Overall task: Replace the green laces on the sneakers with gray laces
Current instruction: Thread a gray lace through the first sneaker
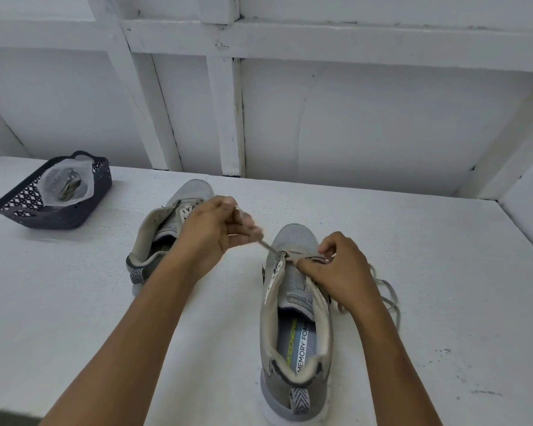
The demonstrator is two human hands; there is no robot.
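Two gray sneakers stand on the white counter [105,302]. The near sneaker [296,327] sits right of centre with its heel toward the near edge and its toe pointing at the far edge. The far sneaker [157,229] stands to its left and closer to the far edge. Its forefoot is partly hidden behind the left hand [216,229].

Left hand: raised above the counter between the two sneakers. The thumb and fingertips [246,224] are drawn together and pinch one end of the gray lace [268,245]. From this pinch the lace runs taut, down and to the right, into the left eyelet row at the forefoot of the near sneaker.

Right hand [336,269]: rests on the forefoot of the near sneaker, over the right eyelet row. The fingers are curled. The thumb and forefinger appear to pinch the lace where it crosses the tongue, though motion blur prevents a firm reading of the contact point.

The loose remainder of the lace lies in loops on the counter just beside the right side of the near sneaker, behind the right wrist.

A dark perforated basket [59,222] stands near the far left corner of the counter, well apart from both sneakers. It holds a clear plastic bag [66,186] with a greenish bundle inside.
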